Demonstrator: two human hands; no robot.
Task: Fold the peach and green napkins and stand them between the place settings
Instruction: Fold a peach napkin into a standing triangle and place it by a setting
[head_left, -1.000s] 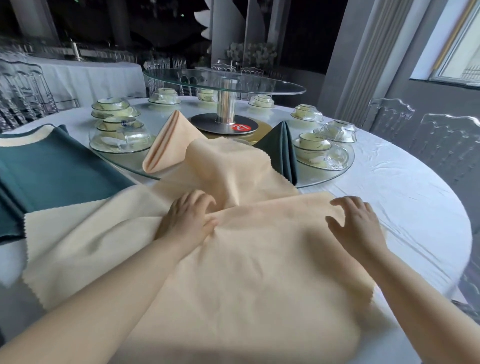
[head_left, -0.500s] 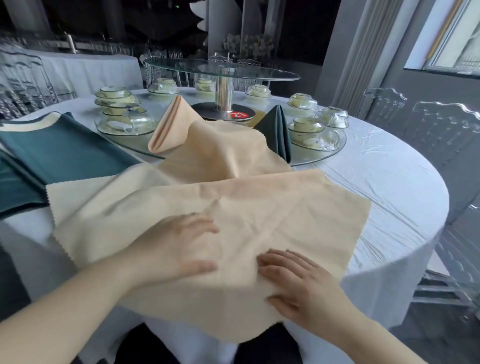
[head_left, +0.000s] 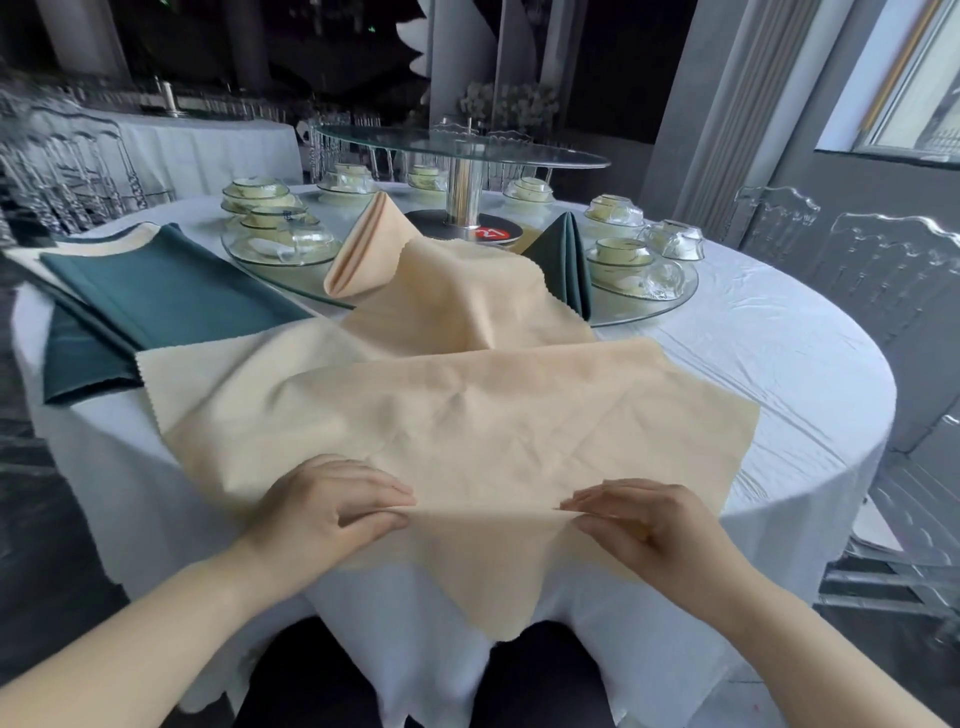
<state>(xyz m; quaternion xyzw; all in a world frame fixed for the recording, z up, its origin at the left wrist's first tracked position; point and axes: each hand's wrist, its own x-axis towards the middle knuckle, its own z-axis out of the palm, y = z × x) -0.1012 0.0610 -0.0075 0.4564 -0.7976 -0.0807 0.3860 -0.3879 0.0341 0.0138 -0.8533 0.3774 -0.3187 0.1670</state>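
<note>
Peach napkin (head_left: 493, 426) lies spread flat at the near side of the round table (head_left: 779, 374), with its front corner hanging over the edge. Behind it a second peach cloth (head_left: 467, 291) climbs onto the glass turntable (head_left: 649, 306), where a folded peach napkin (head_left: 363, 249) and a folded green napkin (head_left: 563, 260) stand among the cups (head_left: 621, 254). Flat green napkins (head_left: 171, 291) lie at my left. My left hand (head_left: 332, 504) and right hand (head_left: 639, 519) each pinch one raised fold near the front. A white cloth covers the table; clear chairs (head_left: 883, 270) stand at the right.
</note>
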